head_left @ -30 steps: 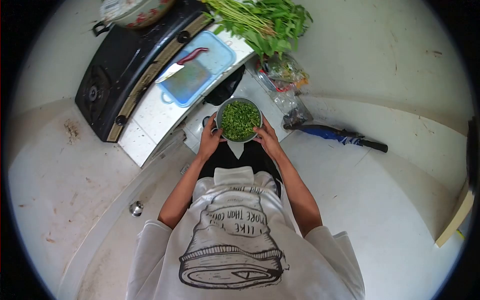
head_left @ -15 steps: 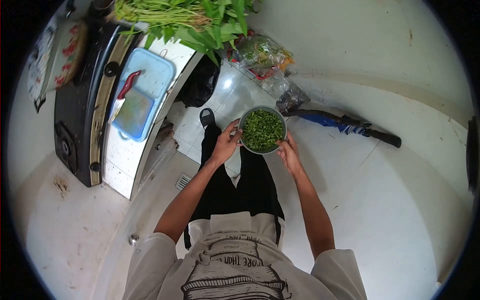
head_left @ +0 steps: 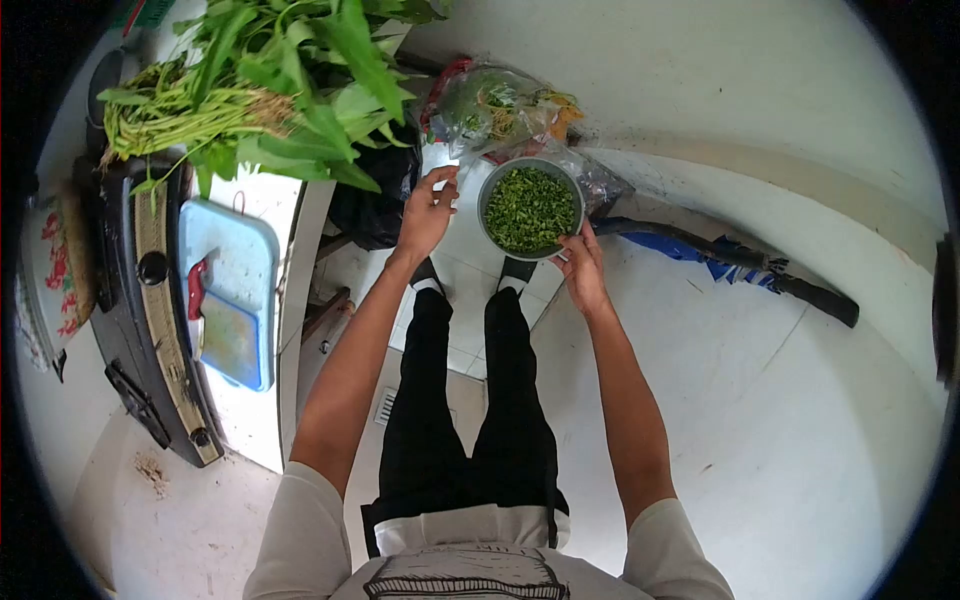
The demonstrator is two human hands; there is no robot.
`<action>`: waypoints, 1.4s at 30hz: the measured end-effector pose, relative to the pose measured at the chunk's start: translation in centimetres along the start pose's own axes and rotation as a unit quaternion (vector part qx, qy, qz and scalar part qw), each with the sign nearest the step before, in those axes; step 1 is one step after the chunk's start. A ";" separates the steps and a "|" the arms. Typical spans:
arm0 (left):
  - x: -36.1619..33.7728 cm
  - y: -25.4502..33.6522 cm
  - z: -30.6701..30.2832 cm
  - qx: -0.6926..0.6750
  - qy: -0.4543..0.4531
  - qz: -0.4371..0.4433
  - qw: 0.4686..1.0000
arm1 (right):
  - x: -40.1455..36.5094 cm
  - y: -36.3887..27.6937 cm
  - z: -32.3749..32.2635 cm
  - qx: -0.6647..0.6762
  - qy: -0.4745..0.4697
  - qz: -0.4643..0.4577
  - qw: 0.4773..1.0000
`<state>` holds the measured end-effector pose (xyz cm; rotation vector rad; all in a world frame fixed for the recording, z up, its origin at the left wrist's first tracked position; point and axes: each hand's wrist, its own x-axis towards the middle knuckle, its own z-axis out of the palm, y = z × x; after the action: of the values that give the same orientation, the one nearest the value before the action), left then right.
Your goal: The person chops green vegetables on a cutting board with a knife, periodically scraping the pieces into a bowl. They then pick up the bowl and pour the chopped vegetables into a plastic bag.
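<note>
A grey round bowl (head_left: 484,190) of finely chopped green leaves (head_left: 531,207) is held out in front of my body. My right hand (head_left: 582,270) grips its near right rim, thumb over the edge. To the left of the bowl, my left hand (head_left: 428,214) is off the rim, its slightly bent fingers apart with nothing in them. On the counter at left, a red-handled knife (head_left: 195,290) lies on a blue cutting board (head_left: 240,250). A large bunch of leafy green stems (head_left: 250,110) rests beyond the board.
A black stove (head_left: 150,330) stands left of the tiled counter (head_left: 262,430). Below the greens hangs a black plastic bag (head_left: 375,195). Clear plastic bags with plant scraps (head_left: 495,108) and a blue-and-black umbrella (head_left: 720,258) lie along the wall. A drain grate (head_left: 386,405) is in the floor.
My left hand has let go of the bowl and moved left and up. The bowl, in my right hand, is slightly farther out. The view has shifted, bringing more of the greens into sight.
</note>
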<state>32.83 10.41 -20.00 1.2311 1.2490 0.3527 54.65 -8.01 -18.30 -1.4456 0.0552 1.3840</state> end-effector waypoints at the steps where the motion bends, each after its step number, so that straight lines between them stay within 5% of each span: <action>1: 1.3 -0.1 0.1 0.000 0.005 -0.002 1.000 | 1.0 -0.1 -0.2 0.001 0.001 -0.003 1.000; 11: 12.1 -4.5 4.9 0.039 -0.026 0.056 0.997 | 8.1 -3.2 -2.3 -0.013 -0.038 -0.038 0.998; 16: 15.7 -4.9 5.2 0.278 -0.102 0.050 0.954 | 11.3 -3.5 -3.2 -0.040 -0.052 -0.039 0.997; 21: 17.5 -5.0 5.1 0.222 -0.133 -0.083 0.963 | 12.7 -3.8 -2.2 -0.049 -0.040 -0.028 0.998; 25: 15.7 -4.0 3.9 -0.005 -0.044 -0.048 0.998 | 13.2 -4.5 -0.4 -0.066 -0.040 -0.036 0.996; 32: 15.2 -2.3 0.7 -0.304 0.046 -0.086 0.948 | 16.3 -5.0 2.0 -0.105 -0.033 -0.031 0.993; 35: 15.8 -1.5 0.0 -0.358 0.058 -0.061 0.930 | 17.0 -4.6 3.6 -0.129 -0.050 -0.035 0.990; 42: 15.7 -1.8 -0.3 -0.197 0.039 -0.069 0.977 | 19.1 -2.8 8.2 -0.126 -0.040 -0.047 0.990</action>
<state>37.50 22.10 -29.55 0.7952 1.2509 0.5224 57.06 10.22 -28.40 -1.5771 -0.2446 1.4073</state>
